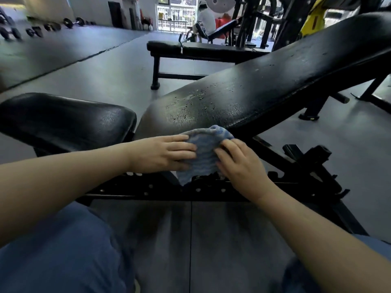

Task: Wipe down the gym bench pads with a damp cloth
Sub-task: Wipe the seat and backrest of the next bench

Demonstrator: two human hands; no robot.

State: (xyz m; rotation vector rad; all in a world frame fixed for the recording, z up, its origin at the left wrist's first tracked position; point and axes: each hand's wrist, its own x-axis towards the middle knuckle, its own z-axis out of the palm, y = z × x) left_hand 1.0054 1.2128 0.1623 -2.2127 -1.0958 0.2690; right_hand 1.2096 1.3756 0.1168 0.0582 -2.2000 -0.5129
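A blue cloth (203, 152) is held between both hands, just below the near edge of the inclined black back pad (264, 89), whose worn surface shows cracks and a wet sheen. My left hand (167, 154) holds the cloth's left side with the fingers laid over it. My right hand (239, 163) grips the cloth's right side with curled fingers. The black seat pad (63, 119) lies to the left, apart from the cloth.
The bench's black steel frame (211, 187) with adjustment holes runs under my hands. A second flat bench (190, 49) stands behind. Dumbbells (42, 28) line the far left floor. A person (206, 20) sits at the back by a rack. My blue-trousered knees fill the bottom.
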